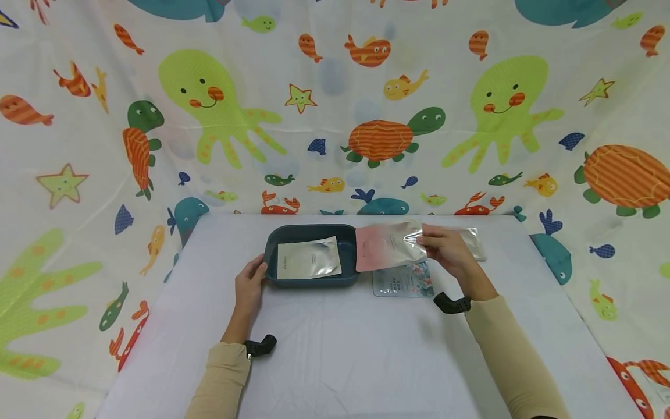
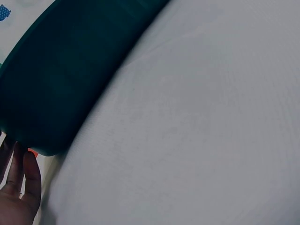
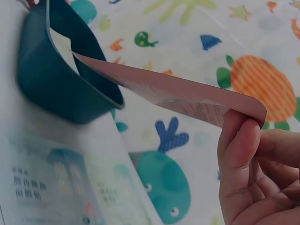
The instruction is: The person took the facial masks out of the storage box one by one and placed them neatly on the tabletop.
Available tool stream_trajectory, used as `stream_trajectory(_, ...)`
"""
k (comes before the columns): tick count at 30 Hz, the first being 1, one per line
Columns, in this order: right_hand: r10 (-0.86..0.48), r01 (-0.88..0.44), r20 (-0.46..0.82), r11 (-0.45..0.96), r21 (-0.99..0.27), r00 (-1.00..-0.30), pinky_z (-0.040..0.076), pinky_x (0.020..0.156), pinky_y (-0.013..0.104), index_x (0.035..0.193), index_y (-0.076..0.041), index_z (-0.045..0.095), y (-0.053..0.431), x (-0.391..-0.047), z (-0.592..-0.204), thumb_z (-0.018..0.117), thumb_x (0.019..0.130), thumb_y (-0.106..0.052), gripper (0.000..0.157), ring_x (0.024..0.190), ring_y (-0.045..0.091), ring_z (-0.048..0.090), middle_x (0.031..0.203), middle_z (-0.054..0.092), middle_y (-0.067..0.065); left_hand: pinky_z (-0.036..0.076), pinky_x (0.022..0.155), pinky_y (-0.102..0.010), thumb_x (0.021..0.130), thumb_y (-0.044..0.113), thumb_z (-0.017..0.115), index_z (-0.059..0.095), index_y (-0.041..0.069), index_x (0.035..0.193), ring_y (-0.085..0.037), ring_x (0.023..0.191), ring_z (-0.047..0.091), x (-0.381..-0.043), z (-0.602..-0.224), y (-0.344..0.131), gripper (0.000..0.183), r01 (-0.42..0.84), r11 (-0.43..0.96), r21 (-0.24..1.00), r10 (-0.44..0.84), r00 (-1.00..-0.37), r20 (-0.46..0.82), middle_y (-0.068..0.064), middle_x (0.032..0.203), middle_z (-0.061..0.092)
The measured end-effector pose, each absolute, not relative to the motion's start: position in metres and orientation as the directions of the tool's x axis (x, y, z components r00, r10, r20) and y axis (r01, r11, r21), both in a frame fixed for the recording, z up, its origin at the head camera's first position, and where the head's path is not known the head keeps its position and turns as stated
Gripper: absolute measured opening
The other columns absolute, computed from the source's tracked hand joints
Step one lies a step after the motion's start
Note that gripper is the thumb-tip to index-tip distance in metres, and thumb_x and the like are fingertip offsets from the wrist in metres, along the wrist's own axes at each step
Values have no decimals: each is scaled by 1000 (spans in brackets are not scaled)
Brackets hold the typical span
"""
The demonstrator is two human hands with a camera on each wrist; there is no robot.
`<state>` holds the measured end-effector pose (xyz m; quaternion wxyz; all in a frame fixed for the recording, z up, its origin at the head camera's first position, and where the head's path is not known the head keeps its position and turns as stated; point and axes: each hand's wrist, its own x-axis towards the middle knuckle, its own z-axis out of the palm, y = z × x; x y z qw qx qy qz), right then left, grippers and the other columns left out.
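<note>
A dark teal rectangular tub (image 1: 309, 283) stands on the white-covered table. A pale, silvery sachet (image 1: 309, 259) lies inside it. At the tub's left end my left hand (image 1: 250, 282) touches the outer wall, its fingers (image 2: 32, 176) fairly straight. My right hand (image 1: 449, 249) pinches the right edge of a pink and silver sachet (image 1: 389, 245) between thumb and fingers. In the right wrist view this sachet (image 3: 173, 89) is held nearly edge-on, its far end reaching over the tub's rim. Below it on the table lies a blue floral sachet (image 1: 400, 282), partly covered in the head view.
Another silvery sachet (image 1: 473, 243) lies behind my right hand, partly hidden by it. A white cloth covers the table (image 1: 345, 349). Beyond its back edge hangs a curtain (image 1: 335, 75) printed with sea animals.
</note>
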<state>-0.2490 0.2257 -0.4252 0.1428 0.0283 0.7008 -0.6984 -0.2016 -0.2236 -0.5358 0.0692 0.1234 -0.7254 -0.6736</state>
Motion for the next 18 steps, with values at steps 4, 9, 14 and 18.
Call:
stream_trajectory(4,-162,244,-242,7,-970,-957,56,72,19,121,-7,66,239,-246,-426,63,95,-14,27,78,9,64,95,70,-10,47,80,-6,102,24,51,47,9,143,-22,127,51,-202,-535,-224,44,-88,64,994,-274,-959,-68,-9,145,51)
stream_trajectory(9,-151,268,-266,4,-963,-952,56,73,20,99,-21,72,253,-243,-427,63,95,-15,12,80,9,65,94,70,-10,47,80,-5,102,28,51,47,10,143,-22,128,51,-202,-535,-224,45,-88,84,993,-279,-958,-62,-8,146,51)
stream_trajectory(14,-125,290,-290,24,-957,-949,56,73,19,92,-25,71,267,-238,-427,65,94,-18,9,79,8,64,93,68,-10,47,80,-6,102,29,51,48,9,143,-23,128,50,-202,-537,-225,46,-89,76,993,-275,-959,-65,-9,146,50)
stream_trajectory(18,-91,317,-319,33,-948,-943,55,75,18,94,-26,69,279,-233,-426,67,92,-22,5,82,8,61,95,64,-10,47,80,-6,102,26,51,48,9,143,-22,128,51,-201,-537,-226,45,-89,66,994,-270,-960,-68,-9,145,51)
